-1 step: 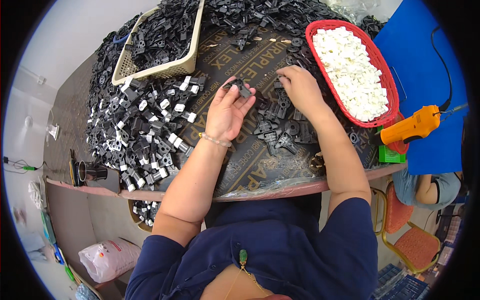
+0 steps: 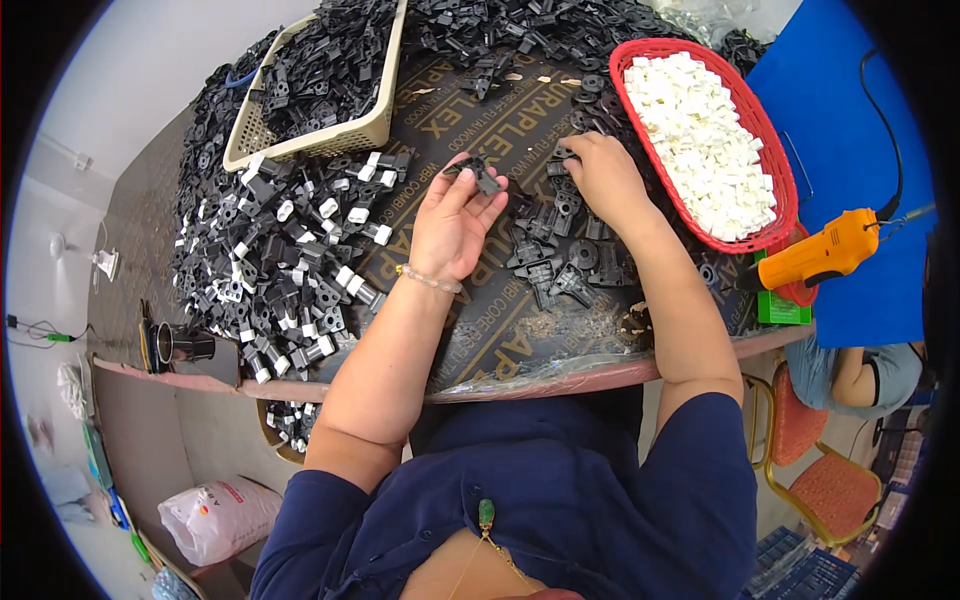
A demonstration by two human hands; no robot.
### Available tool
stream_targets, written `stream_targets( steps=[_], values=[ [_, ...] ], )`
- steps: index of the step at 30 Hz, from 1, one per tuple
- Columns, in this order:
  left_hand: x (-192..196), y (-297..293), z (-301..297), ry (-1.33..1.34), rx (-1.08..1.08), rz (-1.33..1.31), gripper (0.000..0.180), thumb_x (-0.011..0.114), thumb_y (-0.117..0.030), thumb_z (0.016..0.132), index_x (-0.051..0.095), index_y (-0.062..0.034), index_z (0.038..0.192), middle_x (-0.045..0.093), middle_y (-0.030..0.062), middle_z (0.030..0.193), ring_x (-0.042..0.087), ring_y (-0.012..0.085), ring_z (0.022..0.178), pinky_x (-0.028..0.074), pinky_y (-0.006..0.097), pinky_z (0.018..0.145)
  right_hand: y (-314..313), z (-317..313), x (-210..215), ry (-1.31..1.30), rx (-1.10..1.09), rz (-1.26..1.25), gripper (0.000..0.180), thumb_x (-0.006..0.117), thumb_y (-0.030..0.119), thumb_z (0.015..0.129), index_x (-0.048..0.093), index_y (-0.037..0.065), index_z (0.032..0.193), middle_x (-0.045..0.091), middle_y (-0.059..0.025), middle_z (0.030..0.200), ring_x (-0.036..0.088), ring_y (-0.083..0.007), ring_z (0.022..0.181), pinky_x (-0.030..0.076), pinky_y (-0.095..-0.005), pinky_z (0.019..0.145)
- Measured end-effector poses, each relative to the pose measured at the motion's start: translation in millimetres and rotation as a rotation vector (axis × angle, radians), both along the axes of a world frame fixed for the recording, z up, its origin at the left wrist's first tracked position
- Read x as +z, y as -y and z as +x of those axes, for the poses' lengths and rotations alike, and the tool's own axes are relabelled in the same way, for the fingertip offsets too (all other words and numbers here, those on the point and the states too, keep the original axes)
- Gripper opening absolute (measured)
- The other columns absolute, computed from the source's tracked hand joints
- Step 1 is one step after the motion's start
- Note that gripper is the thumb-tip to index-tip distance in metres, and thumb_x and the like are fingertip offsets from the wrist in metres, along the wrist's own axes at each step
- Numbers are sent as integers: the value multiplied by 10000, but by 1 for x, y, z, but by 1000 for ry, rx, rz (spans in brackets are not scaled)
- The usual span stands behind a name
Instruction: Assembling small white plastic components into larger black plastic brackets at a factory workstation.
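My left hand (image 2: 458, 215) is raised over the middle of the table, palm up. Its thumb and fingers pinch a small black plastic part (image 2: 487, 180); the fingers partly cover its shape. To the right, my right hand (image 2: 608, 180) reaches down with curled fingers, its fingertips closed on another black plastic part (image 2: 562, 154) at the edge of a loose group of such parts. More black parts (image 2: 572, 284) lie below that hand, some with round discs or forked ends.
White caps fill a red basket (image 2: 785, 190) on the right, near an orange power screwdriver (image 2: 822, 250). Black parts with white caps (image 2: 290, 265) are heaped on the left. A cream basket (image 2: 370, 132) of black parts stands behind them. A metal cup (image 2: 185, 344) sits at the left edge.
My right hand has shifted slightly, its fingers curling in at the black parts. The left hand and its part have tilted a little.
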State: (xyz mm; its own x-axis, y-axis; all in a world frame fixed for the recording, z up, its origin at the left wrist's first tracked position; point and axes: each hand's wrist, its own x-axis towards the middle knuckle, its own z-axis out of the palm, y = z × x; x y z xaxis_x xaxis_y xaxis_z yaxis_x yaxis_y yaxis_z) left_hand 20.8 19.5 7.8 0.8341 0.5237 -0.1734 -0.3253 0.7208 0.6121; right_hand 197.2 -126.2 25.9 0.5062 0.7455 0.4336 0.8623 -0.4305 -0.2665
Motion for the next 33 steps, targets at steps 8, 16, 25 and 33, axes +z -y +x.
stream_targets(
  steps=[8, 16, 25, 33],
  values=[
    [-4, -8, -3, 16, -55, -24, 203, 603, -158, 1005, 514, -89, 1174, 651, 131, 1097, 664, 255, 991, 565, 379, 853, 5, 15, -8, -120, 76, -55, 208, 700, 77, 851, 719, 44, 1056, 655, -126, 1010, 643, -313, 981, 515, -412, 871],
    [8, 7, -3, 48, -163, 105, 177, 568, -113, 1012, 516, -93, 1180, 632, 125, 1170, 651, 273, 1083, 551, 438, 976, -3, -45, 19, -141, 439, 449, 259, 698, -10, 807, 678, 29, 1062, 650, -121, 1123, 671, -272, 995, 551, -340, 845],
    [7, 4, -5, 118, -90, 146, 227, 578, -130, 1014, 522, -115, 1233, 635, 85, 1207, 633, 205, 1112, 546, 407, 961, 10, -46, 31, -435, 462, 270, 439, 773, 62, 752, 619, 27, 1161, 580, -163, 1356, 603, -271, 1202, 502, -390, 1018],
    [10, 11, -8, 106, -165, 147, 238, 595, -139, 1006, 554, -75, 1232, 673, 87, 1155, 671, 244, 1090, 587, 372, 882, 5, -54, 32, -274, 499, 397, 599, 818, 129, 721, 619, 66, 1282, 611, -103, 1338, 531, -301, 1264, 401, -423, 1099]
  ],
)
